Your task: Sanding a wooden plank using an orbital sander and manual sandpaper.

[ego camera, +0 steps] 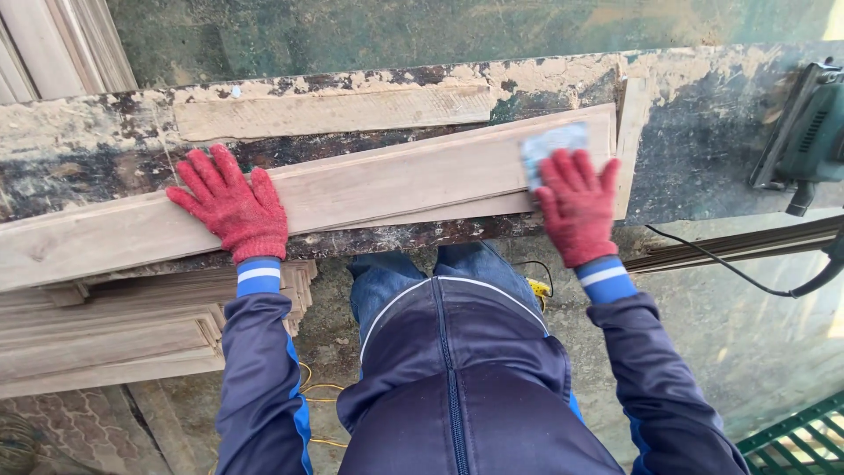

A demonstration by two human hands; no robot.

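A long pale wooden moulding board point(387, 180) lies across a worn, paint-flaked workbench point(88, 132). My left hand point(230, 207), in a red knit glove, lies flat on the board's left part with fingers spread. My right hand point(578, 204), also in a red glove, presses a small grey piece of sandpaper point(552, 145) against the board near its right end. Most of the sandpaper sticks out beyond my fingertips.
A shorter plank point(334, 110) lies on the bench behind the board. A dark power tool point(809, 132) with a black cable point(721, 264) sits at the bench's right end. Stacked wooden mouldings point(114, 334) lie below left, and a green metal grate point(796, 440) is at the lower right.
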